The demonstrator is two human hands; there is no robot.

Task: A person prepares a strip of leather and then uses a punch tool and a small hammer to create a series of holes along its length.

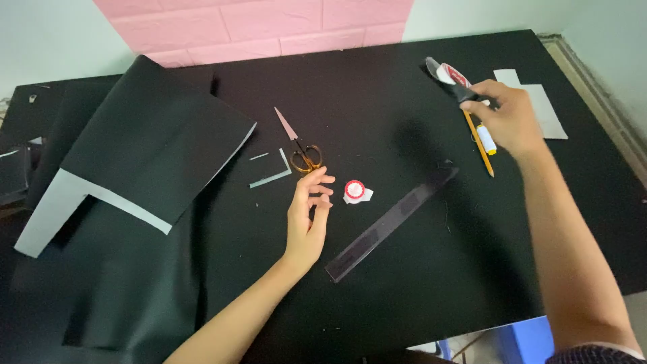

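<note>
A dark strip with a white-and-red end (pixel 450 75) is held at the far right of the bench (pixel 377 94), the right hand (pixel 510 118) closed on its near end in a firm grip, so that the strip juts up and left, clear of the surface. What kind of thing it is cannot be told; it is blurred. Just beside that hand a yellow pencil (pixel 480 143) and a small white-and-yellow tube (pixel 486 139) are seen lying side by side. The left hand (pixel 308 216) is raised mid-bench, fingers loosely curled, nothing held; its grip is open. Near its fingertips a small red-and-white round item (pixel 354 191) rests, and gold-handled scissors (pixel 301 149) lie beyond. A dark ruler (pixel 391 222) lies diagonally between the hands. Black sheets (pixel 155 141) with pale undersides are stacked at left, with offcuts (pixel 273 175) beside them; white paper (pixel 547 108) lies at far right.
</note>
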